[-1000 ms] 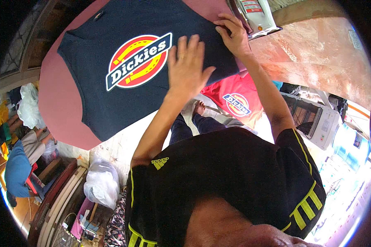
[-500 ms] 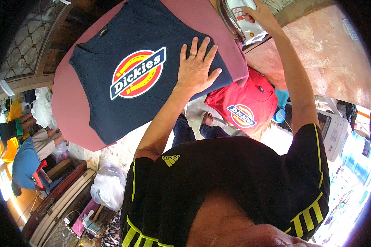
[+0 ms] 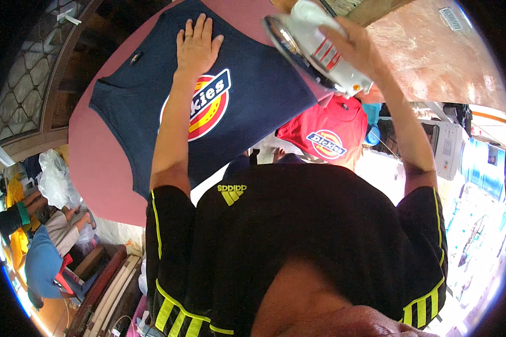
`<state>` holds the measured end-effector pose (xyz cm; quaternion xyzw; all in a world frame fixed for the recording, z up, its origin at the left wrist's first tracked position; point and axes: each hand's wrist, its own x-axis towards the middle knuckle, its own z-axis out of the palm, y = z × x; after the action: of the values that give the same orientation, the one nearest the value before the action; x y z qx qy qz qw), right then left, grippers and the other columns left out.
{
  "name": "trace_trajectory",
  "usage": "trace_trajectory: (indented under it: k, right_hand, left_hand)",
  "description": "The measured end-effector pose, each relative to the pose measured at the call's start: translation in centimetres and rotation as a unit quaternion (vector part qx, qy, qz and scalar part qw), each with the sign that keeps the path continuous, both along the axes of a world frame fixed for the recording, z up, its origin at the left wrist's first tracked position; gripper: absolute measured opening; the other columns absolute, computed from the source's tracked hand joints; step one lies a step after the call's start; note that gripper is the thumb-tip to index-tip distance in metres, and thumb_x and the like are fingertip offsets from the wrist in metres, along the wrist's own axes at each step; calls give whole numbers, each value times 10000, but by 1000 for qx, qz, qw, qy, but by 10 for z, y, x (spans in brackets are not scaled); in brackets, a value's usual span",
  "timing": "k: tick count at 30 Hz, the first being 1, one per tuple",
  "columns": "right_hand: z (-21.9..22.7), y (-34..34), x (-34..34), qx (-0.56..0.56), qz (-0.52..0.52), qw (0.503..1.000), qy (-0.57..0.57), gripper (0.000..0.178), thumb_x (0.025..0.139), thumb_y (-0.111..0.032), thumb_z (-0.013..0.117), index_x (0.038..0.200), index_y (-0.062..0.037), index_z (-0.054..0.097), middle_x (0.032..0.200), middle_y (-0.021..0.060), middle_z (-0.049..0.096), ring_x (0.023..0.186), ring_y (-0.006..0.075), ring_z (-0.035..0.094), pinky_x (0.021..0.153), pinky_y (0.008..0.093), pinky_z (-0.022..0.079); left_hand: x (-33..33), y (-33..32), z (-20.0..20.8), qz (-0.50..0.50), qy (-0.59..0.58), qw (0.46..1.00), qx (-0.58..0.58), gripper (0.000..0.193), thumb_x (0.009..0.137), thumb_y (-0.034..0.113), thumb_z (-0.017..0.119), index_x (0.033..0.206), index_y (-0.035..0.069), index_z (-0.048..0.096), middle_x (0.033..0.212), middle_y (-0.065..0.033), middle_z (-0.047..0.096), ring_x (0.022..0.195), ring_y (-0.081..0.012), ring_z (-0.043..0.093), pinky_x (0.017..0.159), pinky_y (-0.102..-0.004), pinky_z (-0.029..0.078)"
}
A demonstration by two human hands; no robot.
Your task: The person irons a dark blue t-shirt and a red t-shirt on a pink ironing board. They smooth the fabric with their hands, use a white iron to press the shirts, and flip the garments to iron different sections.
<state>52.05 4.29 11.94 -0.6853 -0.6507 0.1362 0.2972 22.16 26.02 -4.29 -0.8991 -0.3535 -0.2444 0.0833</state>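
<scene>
A navy shirt with a round red and yellow print is spread over a pink padded ironing board. My left hand lies flat on the cloth above the print, fingers stretched. Its forearm crosses over part of the emblem. In my right hand is a white clothes iron, gripped at its handle and tilted, with its shiny metal edge toward the shirt. The iron is over the board's right side; whether its sole touches the cloth I cannot tell. A red shirt with a similar print hangs or lies below the board's right end.
A pinkish, glossy surface lies at the upper right. A grey machine housing stands at the right. On the far left, a person in a blue top sits near a clear plastic bag. Stacked boards are at the lower left.
My right hand has lifted the iron and brought it left, toward the navy shirt. My left hand has slid left and farther up the cloth, from the shirt's right side to above the print.
</scene>
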Motion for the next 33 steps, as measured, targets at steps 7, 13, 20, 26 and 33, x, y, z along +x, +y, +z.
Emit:
trace_trajectory:
  k: [7,13,20,26,33]
  right_hand:
    - [-32,-17,-81,6,-6,998,-62,346,942,-259,689,1104,11,547,810,284,665,795,441,694,661,493,537]
    - [-33,35,-116,10,-31,996,-87,369,957,-346,659,1019,1,553,715,244,653,691,448,670,638,537,527]
    - [-28,83,-134,17,-46,994,-94,415,966,-391,637,1065,5,566,755,262,671,727,425,692,682,510,546]
    - [-25,92,-129,-33,-36,994,-99,434,965,-388,638,1122,13,580,831,259,685,762,434,691,709,505,549]
    - [-26,95,-126,-27,-31,994,-97,457,965,-408,637,1156,3,580,919,264,688,846,436,688,775,509,542]
  left_hand:
    - [-6,72,8,8,5,995,102,507,999,335,518,1398,23,503,1447,-164,518,1330,-296,488,1102,-469,363]
    - [-7,100,14,46,-21,997,-65,648,968,447,536,1462,39,442,1538,-150,416,1418,-325,372,1127,-569,282]
    - [-1,116,78,45,13,982,-181,408,896,440,652,1118,99,682,1149,-159,692,1179,-350,590,975,-580,401]
    - [2,160,41,-119,-150,956,-220,284,913,353,640,1014,93,693,944,-193,706,917,-404,668,797,-478,523]
    - [-1,159,39,-133,-130,964,-192,257,935,337,617,987,97,692,925,-183,709,902,-403,671,791,-478,524]
